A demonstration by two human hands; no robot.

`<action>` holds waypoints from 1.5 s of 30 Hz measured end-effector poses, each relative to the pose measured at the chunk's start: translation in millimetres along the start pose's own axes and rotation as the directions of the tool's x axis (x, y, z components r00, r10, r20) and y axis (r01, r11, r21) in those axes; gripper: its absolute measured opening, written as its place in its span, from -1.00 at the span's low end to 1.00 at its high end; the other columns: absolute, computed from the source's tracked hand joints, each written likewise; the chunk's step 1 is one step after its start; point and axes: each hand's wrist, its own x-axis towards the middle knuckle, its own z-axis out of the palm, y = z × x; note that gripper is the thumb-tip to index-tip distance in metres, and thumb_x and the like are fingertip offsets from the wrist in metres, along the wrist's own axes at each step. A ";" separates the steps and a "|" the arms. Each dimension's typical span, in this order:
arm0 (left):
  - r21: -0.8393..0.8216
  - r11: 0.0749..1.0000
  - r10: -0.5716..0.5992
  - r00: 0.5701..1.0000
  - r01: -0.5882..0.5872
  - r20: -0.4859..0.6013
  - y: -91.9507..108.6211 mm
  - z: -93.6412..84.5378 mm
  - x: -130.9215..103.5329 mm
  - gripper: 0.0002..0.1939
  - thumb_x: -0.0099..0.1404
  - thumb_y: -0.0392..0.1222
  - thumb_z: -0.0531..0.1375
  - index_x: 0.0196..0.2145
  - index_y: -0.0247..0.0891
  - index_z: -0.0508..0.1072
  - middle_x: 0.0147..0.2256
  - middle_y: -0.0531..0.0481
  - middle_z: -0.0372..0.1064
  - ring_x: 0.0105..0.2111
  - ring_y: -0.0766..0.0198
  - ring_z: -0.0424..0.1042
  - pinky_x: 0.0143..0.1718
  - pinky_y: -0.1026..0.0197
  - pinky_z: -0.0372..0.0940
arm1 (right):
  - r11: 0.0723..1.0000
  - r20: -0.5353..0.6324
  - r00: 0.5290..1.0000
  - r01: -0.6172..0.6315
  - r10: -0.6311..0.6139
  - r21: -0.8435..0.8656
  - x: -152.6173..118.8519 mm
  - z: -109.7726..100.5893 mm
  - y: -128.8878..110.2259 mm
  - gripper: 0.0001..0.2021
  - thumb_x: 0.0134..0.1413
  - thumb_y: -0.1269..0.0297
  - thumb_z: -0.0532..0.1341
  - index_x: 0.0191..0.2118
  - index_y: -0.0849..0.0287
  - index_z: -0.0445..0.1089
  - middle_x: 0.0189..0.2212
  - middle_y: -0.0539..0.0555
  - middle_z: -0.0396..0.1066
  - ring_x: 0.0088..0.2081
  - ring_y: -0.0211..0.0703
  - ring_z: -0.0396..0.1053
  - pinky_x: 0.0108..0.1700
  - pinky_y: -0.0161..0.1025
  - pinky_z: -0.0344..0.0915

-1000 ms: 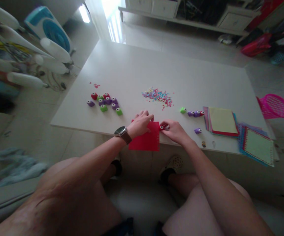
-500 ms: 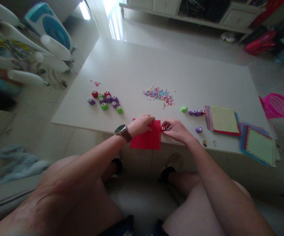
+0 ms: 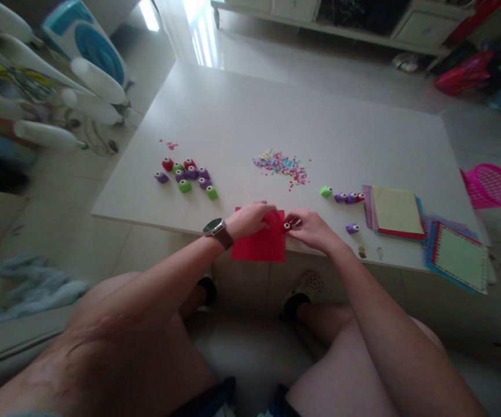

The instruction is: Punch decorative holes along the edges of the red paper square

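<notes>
A red sheet of paper (image 3: 256, 246) lies over the table's front edge, with small punched marks along its right side. My left hand (image 3: 254, 217), with a watch on the wrist, rests on the sheet, its fingers bent and pressing or gripping the paper. In my right hand (image 3: 304, 226) is a red punch (image 3: 287, 226), held at the sheet's right edge. Colourful paper bits (image 3: 282, 166) are scattered beyond my hands. Several red, green and purple punches (image 3: 192, 172) stand in a group to the left.
More punches (image 3: 346, 198) sit on the right near a stack of coloured paper (image 3: 395, 211). A second stack (image 3: 459, 258) overhangs the table's (image 3: 320, 121) right front corner. A pink basket (image 3: 493, 185) stands beyond the right edge.
The red punch has shifted slightly left, onto the sheet's right edge. My left hand has hardly moved. The view has tilted a little.
</notes>
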 end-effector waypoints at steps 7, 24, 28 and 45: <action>-0.027 1.000 -0.012 0.999 0.013 0.031 3.3 -3.0 -0.5 -0.56 0.36 -0.26 0.28 0.17 -0.10 0.58 -0.07 -0.09 0.51 -0.09 0.09 0.52 0.00 0.15 0.36 | 0.972 0.058 0.980 -0.197 0.191 0.128 -0.4 -8.2 -2.0 -0.94 0.24 0.29 0.38 -0.23 0.14 0.60 -0.26 0.12 0.67 -0.23 -0.06 0.60 -0.17 -0.19 0.50; -0.032 0.999 -0.021 0.999 0.022 0.033 9.6 -3.8 -2.9 -0.52 0.39 -0.29 0.22 0.22 -0.06 0.57 -0.09 -0.07 0.45 -0.12 0.12 0.49 -0.01 0.16 0.32 | 0.980 0.069 0.984 -0.170 0.163 0.104 1.5 -2.2 -3.9 -0.96 0.23 0.32 0.40 -0.25 0.14 0.63 -0.29 0.08 0.66 -0.30 -0.14 0.54 -0.20 -0.23 0.45; -0.032 0.999 -0.004 1.000 0.005 0.026 9.2 -3.2 -2.2 -0.55 0.39 -0.27 0.22 0.19 -0.06 0.59 -0.11 -0.06 0.45 -0.10 0.11 0.50 -0.01 0.16 0.34 | 0.981 0.054 0.986 -0.164 0.160 0.102 2.2 -0.5 -3.5 -0.96 0.21 0.32 0.41 -0.26 0.14 0.63 -0.30 0.08 0.66 -0.30 -0.13 0.54 -0.21 -0.23 0.44; -0.161 0.977 -0.139 0.990 0.142 0.029 13.2 2.2 10.8 -0.30 0.32 0.40 0.30 0.21 -0.12 0.54 -0.06 -0.13 0.56 -0.12 0.07 0.52 -0.10 0.17 0.31 | 0.869 0.147 0.863 -0.493 0.483 0.038 28.4 -6.5 -32.2 -0.90 0.01 0.56 0.42 -0.37 0.24 0.60 -0.44 0.05 0.57 -0.42 -0.26 0.38 -0.34 -0.32 0.25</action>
